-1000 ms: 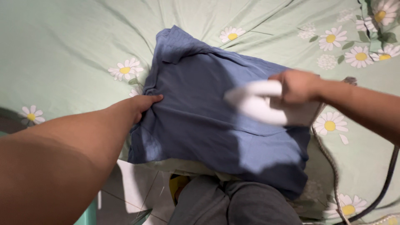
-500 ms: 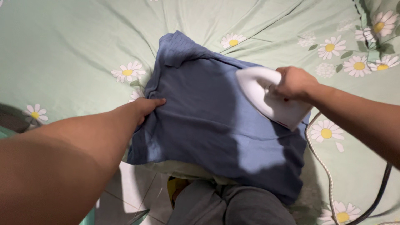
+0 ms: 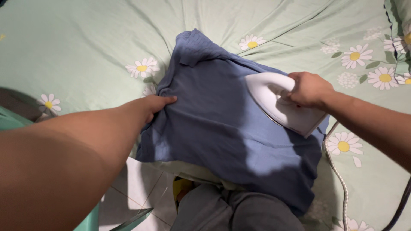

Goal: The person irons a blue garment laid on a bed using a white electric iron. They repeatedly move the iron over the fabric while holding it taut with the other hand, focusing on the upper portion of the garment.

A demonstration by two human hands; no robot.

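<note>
**Ironing blue cloth on a bed**

Head view: right hand [image 3: 309, 89] wrapped tight round smooth white iron [image 3: 280, 102], sole flat on soft blue garment [image 3: 222, 124]. Left hand [image 3: 152, 106] pinching garment's left edge. Beneath, green daisy-print bedsheet [image 3: 77, 47]; braided cord [image 3: 340, 179] trailing right.

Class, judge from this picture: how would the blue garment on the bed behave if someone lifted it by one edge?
The blue garment would probably sag and fold, since it already wrinkles near the left hand. It looks thin, so likely light. Pushed, it may bunch up rather than slide on the green floral sheet.
</note>
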